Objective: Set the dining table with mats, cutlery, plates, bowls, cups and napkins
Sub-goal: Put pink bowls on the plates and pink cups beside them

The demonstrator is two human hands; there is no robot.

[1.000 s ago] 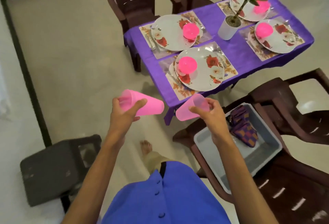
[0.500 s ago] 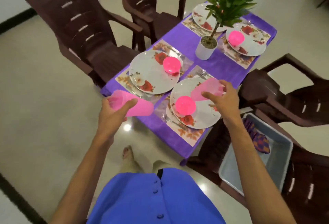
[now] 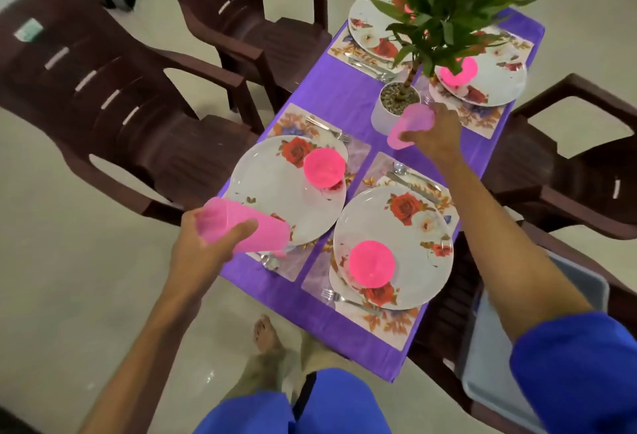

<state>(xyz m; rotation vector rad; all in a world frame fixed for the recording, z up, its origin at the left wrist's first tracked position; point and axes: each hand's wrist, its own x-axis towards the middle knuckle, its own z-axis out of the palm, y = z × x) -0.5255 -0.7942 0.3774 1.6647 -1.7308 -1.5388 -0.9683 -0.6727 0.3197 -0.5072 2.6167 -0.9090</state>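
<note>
A purple-clothed table (image 3: 344, 96) carries floral mats, each with a white flowered plate and a pink bowl. On the near right plate (image 3: 424, 227) sits a pink bowl (image 3: 371, 263); another pink bowl (image 3: 324, 167) sits on the near left plate (image 3: 272, 199). My left hand (image 3: 203, 244) grips a pink cup (image 3: 255, 232), lying sideways above the table's near left corner. My right hand (image 3: 437, 134) grips a second pink cup (image 3: 410, 125), tilted, beside the white plant pot (image 3: 382, 116). Cutlery lies beside the plates.
Brown plastic chairs stand on both sides: one at the left (image 3: 113, 106), one at the right (image 3: 568, 175). A grey tub (image 3: 496, 358) rests on the chair at my right. The potted plant's leaves (image 3: 448, 3) hide part of the far plates. My bare foot (image 3: 265, 333) stands by the table end.
I have stepped closer to the table. My right hand carried its cup forward over the near plate to the plant pot. My left hand stayed near the table's left corner with its cup.
</note>
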